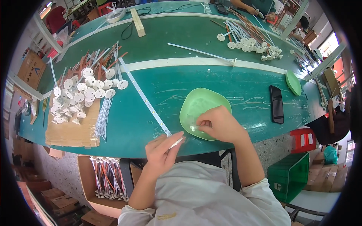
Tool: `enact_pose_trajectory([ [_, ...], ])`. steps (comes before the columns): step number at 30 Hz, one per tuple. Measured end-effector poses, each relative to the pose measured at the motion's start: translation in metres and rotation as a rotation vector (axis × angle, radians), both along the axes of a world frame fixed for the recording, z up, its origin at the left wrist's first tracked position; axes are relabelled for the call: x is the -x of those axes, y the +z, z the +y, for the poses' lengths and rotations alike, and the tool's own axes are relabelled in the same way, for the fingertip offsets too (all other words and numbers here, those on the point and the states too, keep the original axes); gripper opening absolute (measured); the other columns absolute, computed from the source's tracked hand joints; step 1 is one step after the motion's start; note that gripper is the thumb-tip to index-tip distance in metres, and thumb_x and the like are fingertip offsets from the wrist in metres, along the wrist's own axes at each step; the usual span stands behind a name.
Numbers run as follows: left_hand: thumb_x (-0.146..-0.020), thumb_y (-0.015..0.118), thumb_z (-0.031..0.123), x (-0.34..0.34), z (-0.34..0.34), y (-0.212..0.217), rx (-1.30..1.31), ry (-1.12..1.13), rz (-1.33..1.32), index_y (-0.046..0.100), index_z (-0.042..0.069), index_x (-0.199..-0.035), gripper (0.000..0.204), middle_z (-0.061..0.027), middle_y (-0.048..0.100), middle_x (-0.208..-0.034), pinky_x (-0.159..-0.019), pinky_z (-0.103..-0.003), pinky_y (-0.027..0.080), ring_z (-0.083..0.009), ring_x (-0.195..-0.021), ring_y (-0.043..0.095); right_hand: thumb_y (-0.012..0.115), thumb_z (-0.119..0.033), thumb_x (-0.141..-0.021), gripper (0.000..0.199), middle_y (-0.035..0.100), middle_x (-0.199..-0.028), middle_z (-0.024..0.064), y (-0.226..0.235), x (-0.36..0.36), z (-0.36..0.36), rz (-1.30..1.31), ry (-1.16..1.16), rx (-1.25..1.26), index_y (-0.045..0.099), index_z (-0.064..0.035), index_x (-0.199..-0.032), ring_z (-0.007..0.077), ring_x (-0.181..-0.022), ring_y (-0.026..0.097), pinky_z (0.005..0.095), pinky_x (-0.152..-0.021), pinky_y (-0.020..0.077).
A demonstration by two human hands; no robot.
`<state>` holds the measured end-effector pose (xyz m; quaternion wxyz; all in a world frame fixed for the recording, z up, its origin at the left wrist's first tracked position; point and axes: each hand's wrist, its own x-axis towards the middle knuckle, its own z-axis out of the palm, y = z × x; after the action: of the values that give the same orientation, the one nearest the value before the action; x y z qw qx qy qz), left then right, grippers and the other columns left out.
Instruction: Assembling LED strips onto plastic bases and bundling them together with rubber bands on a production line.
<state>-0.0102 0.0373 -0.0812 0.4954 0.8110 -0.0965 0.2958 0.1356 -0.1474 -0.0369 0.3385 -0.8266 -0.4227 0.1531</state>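
My left hand (pixel 160 150) is closed round a white round disc (pixel 176 142) at the near end of an LED strip (pixel 146 101). The strip slants up and away to the left, its small lights facing up. Over the near side of a light green bowl (pixel 192 100), my right hand (pixel 222 124) is in a pinch. Small whitish bits (pixel 193 128) show at its fingertips; what the fingers hold is too small to make out. To the left, many strips with white round discs (pixel 89 81) lie heaped on a cardboard sheet (pixel 71 132).
White wires (pixel 103 118) hang over the cardboard's edge. A black phone (pixel 276 104) and another green dish (pixel 293 83) lie at the right. Beyond the white ledge (pixel 181 62) are one strip (pixel 201 52) and another disc pile (pixel 252 45). People work at the far side.
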Motion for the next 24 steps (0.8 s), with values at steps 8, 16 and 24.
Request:
enact_pose_trajectory([
  [8, -0.085, 0.062, -0.005, -0.007, -0.003, 0.008, 0.072, 0.024, 0.063, 0.066, -0.005, -0.108, 0.023, -0.0148, 0.073, -0.082, -0.066, -0.026, 0.054, -0.0194, -0.072, 0.071, 0.071, 0.0, -0.076, 0.012, 0.068, -0.075, 0.0112, 0.006, 0.002, 0.001, 0.0, -0.07, -0.125, 0.069, 0.0016, -0.087, 0.0167, -0.067, 0.066, 0.0276, -0.064, 0.0533],
  [16, -0.076, 0.072, -0.007, -0.022, -0.026, 0.035, 0.086, 0.012, -0.045, 0.066, -0.005, -0.109, 0.034, -0.015, 0.073, -0.085, -0.065, -0.024, 0.051, -0.0158, -0.073, 0.069, 0.066, 0.007, -0.084, 0.019, 0.071, -0.093, 0.011, 0.005, 0.043, -0.012, 0.777, -0.339, -0.877, 0.064, 0.0034, -0.102, 0.0186, -0.082, 0.068, 0.0285, -0.073, 0.0552],
  [24, -0.077, 0.071, -0.01, -0.026, -0.048, 0.039, 0.175, -0.039, -0.075, 0.067, -0.006, -0.107, 0.031, -0.0147, 0.072, -0.087, -0.066, -0.023, 0.052, -0.0148, -0.076, 0.069, 0.064, 0.001, -0.088, 0.017, 0.07, -0.097, 0.0086, -0.004, 0.066, -0.02, 1.335, -0.292, -1.109, 0.065, -0.0074, -0.103, 0.0152, -0.088, 0.065, 0.0278, -0.073, 0.0502],
])
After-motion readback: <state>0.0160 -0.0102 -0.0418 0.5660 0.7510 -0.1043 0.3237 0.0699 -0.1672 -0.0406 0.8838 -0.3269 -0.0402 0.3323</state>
